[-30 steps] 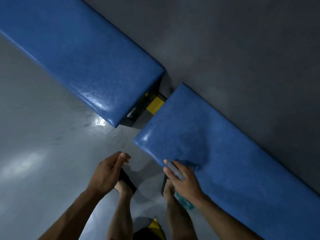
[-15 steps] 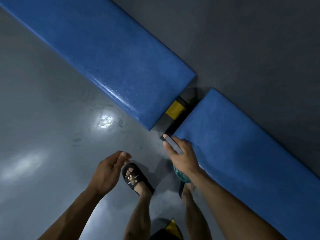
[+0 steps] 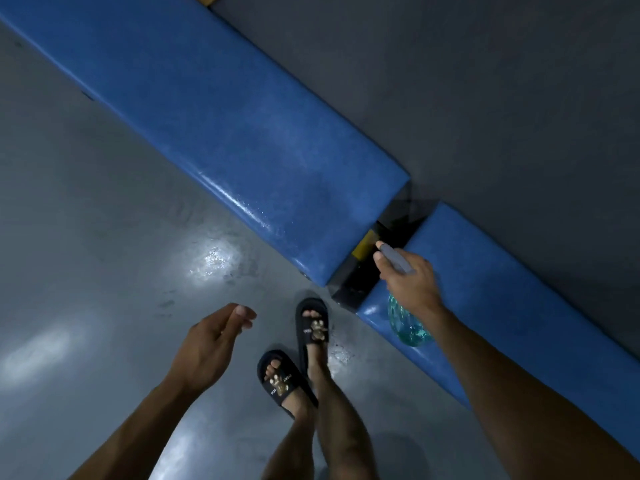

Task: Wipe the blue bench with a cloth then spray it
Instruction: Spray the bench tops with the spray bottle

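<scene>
Right hand point(image 3: 410, 287) grips a light, slick spray bottle point(image 3: 408, 323) by its neck over the bench point(image 3: 242, 133); left hand point(image 3: 207, 344) loose, empty.

White lettering sits on both black slippers point(image 3: 287, 382), beside the gold charms, but it's too small to read here.

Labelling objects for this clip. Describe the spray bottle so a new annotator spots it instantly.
Find the two blue benches running diagonally across the grey floor, split by a dark gap with a yellow patch. Just right of that gap, the right hand holds the spray bottle. It is the only see-through teal thing, with a pale grey nozzle above the fingers.
</scene>
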`<control>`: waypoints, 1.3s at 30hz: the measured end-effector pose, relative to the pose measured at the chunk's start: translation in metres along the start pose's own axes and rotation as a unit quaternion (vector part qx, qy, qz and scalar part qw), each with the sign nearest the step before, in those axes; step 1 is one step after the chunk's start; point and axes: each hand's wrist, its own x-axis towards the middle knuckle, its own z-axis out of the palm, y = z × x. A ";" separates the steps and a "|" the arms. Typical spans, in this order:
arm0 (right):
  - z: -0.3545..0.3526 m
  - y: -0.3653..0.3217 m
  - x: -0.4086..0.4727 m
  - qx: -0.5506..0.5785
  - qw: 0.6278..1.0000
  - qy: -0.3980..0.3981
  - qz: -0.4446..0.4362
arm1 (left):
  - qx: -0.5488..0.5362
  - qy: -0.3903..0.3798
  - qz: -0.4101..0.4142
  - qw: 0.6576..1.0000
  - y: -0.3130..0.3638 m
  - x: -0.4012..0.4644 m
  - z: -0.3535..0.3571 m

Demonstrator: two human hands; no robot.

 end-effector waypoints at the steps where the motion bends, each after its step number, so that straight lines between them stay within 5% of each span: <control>1: -0.001 -0.001 0.004 0.001 1.000 0.004 0.005 | 0.000 -0.002 0.000 1.000 0.001 0.004 0.000; 6: -0.019 -0.012 0.044 0.056 0.995 0.078 0.031 | 0.000 -0.011 0.010 1.000 0.015 0.027 -0.007; 13: -0.032 -0.031 0.102 0.067 0.994 0.072 0.044 | 0.023 -0.018 0.014 0.999 0.040 0.072 -0.020; 29: 0.044 -0.067 0.091 0.047 0.995 -0.063 -0.059 | 0.011 -0.009 -0.009 1.000 0.077 0.132 -0.038; 35: 0.075 -0.059 0.028 0.081 0.986 -0.144 -0.030 | 0.009 -0.004 -0.011 1.000 0.068 0.132 -0.059; 39: 0.073 -0.075 0.046 0.122 0.985 -0.120 0.021 | 0.006 -0.006 -0.007 1.000 0.059 0.134 -0.074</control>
